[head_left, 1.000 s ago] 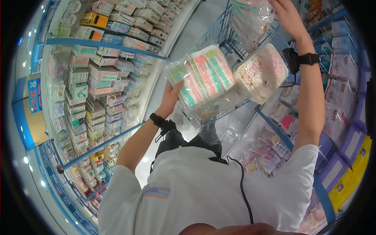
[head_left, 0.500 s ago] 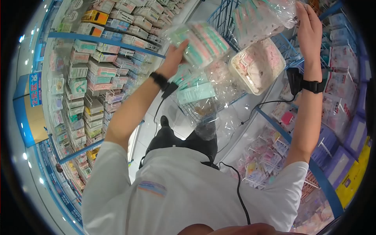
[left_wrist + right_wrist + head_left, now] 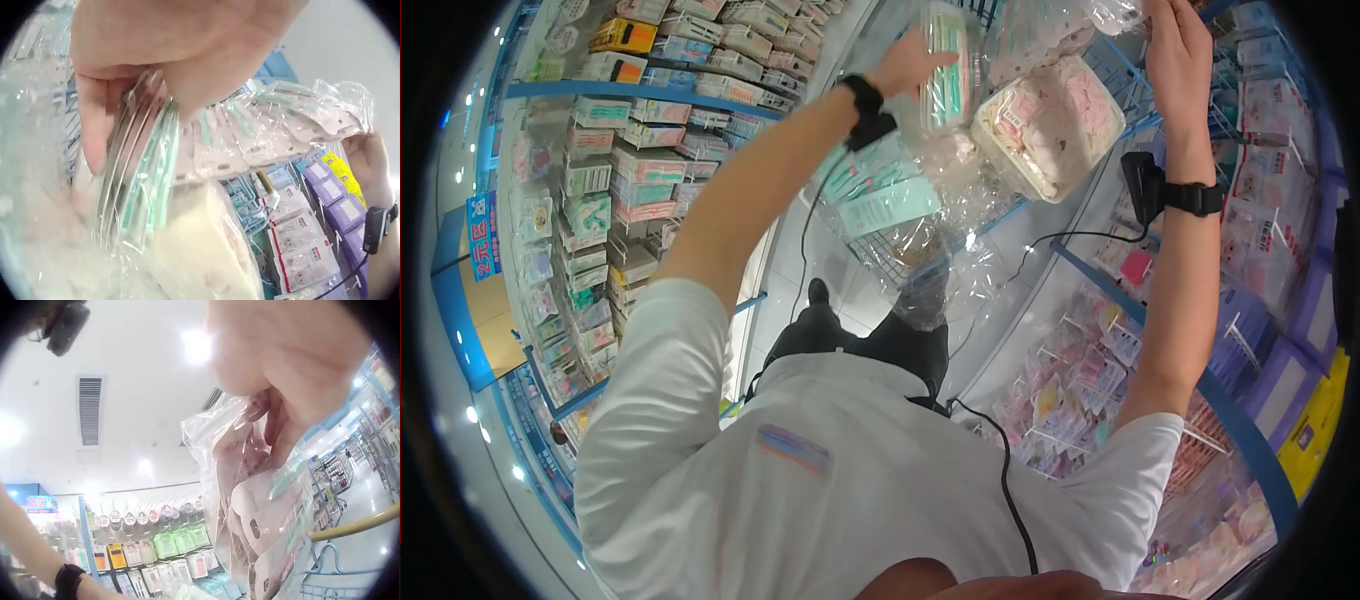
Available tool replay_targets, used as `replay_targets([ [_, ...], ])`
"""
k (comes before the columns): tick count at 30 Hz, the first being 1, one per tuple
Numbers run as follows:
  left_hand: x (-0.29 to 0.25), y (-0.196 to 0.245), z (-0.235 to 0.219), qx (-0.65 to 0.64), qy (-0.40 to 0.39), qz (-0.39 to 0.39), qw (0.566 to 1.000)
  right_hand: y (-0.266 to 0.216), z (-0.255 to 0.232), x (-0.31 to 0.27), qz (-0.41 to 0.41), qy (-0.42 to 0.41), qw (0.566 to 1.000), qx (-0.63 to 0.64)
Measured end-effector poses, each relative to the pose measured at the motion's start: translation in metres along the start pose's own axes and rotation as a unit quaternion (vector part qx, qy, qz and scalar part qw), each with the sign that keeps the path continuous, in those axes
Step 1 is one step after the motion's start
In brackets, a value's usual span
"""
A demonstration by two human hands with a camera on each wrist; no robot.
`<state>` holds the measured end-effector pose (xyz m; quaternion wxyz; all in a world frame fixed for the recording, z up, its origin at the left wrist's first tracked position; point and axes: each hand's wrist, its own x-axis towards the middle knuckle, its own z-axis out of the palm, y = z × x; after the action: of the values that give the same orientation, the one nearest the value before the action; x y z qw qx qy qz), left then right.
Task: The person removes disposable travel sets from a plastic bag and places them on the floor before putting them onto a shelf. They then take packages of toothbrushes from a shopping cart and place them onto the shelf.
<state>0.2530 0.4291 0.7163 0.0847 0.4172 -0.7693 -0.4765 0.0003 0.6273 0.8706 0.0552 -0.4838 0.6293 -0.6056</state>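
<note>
My left hand [image 3: 915, 65] grips a stack of flat clear packs [image 3: 948, 75] with mint-green and pink strips. In the left wrist view its fingers curl round the stack [image 3: 144, 181], whose packs stand on edge. My right hand [image 3: 1182, 55] pinches the top of a clear plastic bag [image 3: 256, 506] full of pale pink carded packs with mint-green pieces. Between the hands, a white tub [image 3: 1055, 130] wrapped in clear film holds pink and white contents. Nearer my body, an opened clear bag with mint-green packs [image 3: 890, 205] lies on the cart.
The blue wire cart [image 3: 334, 575] has a yellow handle [image 3: 356, 524]. Hanging racks of packaged goods [image 3: 640, 180] line the left; more hooks with packets [image 3: 1090, 380] and purple boxes [image 3: 340, 209] fill the right. A black cable [image 3: 1090, 232] runs from the right wrist.
My left hand has carried its stack forward and right from the near bag, turning it upright, and uncovered the mint-green packs. My right hand moved slightly right, bringing the bag along.
</note>
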Motion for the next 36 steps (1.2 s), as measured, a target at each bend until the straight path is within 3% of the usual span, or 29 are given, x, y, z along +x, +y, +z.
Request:
replay_targets([
  [2,0.034,-0.006,-0.013,0.047,-0.139,-0.042,0.988,-0.001,0.007,0.001,0.011,-0.008,1.000,0.003],
  [4,0.070,-0.043,0.005,0.054,-0.126,-0.044,0.990,-0.004,0.016,0.000,0.020,-0.015,1.000,0.003],
  [6,0.085,-0.051,0.026,0.060,-0.114,-0.042,0.991,-0.009,0.027,-0.003,0.012,0.005,1.000,-0.003],
  [8,0.092,-0.047,0.041,0.157,-0.141,-0.164,0.964,-0.019,0.035,-0.008,0.002,0.011,1.000,-0.016],
  [10,0.147,-0.118,0.054,0.099,-0.136,-0.155,0.974,-0.018,0.039,-0.004,-0.010,0.015,1.000,-0.024],
  [11,0.177,-0.151,0.053,0.252,-0.261,-0.006,0.932,-0.012,0.033,0.002,0.026,-0.020,0.999,-0.016],
  [12,0.170,-0.151,0.051,0.385,-0.372,0.145,0.832,-0.017,0.034,0.003,0.064,-0.056,0.996,-0.010],
  [13,0.164,-0.148,0.056,0.257,-0.281,-0.040,0.924,-0.020,0.048,-0.005,0.023,-0.013,0.999,0.047],
  [14,0.147,-0.131,0.053,0.253,-0.283,-0.042,0.924,-0.020,0.046,-0.004,0.026,-0.017,0.998,0.045],
  [15,0.130,-0.115,0.046,0.115,-0.188,-0.072,0.973,-0.018,0.041,0.000,0.037,-0.048,0.998,0.031],
  [16,0.112,-0.093,0.035,-0.024,-0.086,-0.098,0.991,-0.019,0.039,0.005,0.047,-0.077,0.996,0.017],
  [17,0.081,-0.058,0.016,-0.003,-0.104,-0.036,0.994,-0.021,0.040,0.009,0.042,-0.077,0.996,0.018],
  [18,0.060,-0.040,-0.003,-0.004,-0.098,-0.035,0.995,-0.026,0.043,0.011,0.044,-0.072,0.996,0.007],
  [20,0.023,-0.018,-0.040,-0.081,-0.171,0.060,0.980,-0.048,0.056,0.015,0.039,-0.073,0.997,-0.003],
  [22,-0.031,0.011,-0.084,-0.116,-0.159,0.066,0.978,-0.088,0.072,0.013,-0.019,-0.040,0.999,0.018],
  [23,-0.057,0.016,-0.104,-0.148,-0.150,0.069,0.975,-0.107,0.074,0.016,-0.005,-0.048,0.999,-0.015],
  [24,-0.076,0.015,-0.123,-0.151,-0.144,0.076,0.975,-0.123,0.073,0.023,-0.013,-0.051,0.998,-0.017],
  [26,-0.112,0.008,-0.163,-0.135,-0.126,0.067,0.981,-0.150,0.071,0.036,0.060,-0.114,0.991,0.032],
  [27,-0.130,0.000,-0.179,-0.138,-0.119,0.074,0.980,-0.158,0.082,0.039,0.002,-0.086,0.996,0.019],
  [30,-0.183,-0.035,-0.214,-0.093,-0.078,0.118,0.986,-0.224,0.117,0.023,-0.032,-0.043,0.996,0.070],
  [31,-0.200,-0.045,-0.224,-0.108,-0.061,0.117,0.985,-0.246,0.114,0.019,0.000,-0.131,0.984,0.120],
  [34,-0.252,-0.059,-0.250,-0.122,-0.028,0.119,0.985,-0.247,0.119,0.026,-0.013,-0.133,0.989,0.061],
  [35,-0.267,-0.067,-0.256,-0.149,-0.003,0.129,0.980,-0.263,0.125,0.017,-0.182,-0.204,0.949,-0.158],
  [36,-0.279,-0.075,-0.264,-0.175,0.021,0.139,0.974,-0.278,0.136,0.009,-0.190,-0.206,0.946,-0.160],
])
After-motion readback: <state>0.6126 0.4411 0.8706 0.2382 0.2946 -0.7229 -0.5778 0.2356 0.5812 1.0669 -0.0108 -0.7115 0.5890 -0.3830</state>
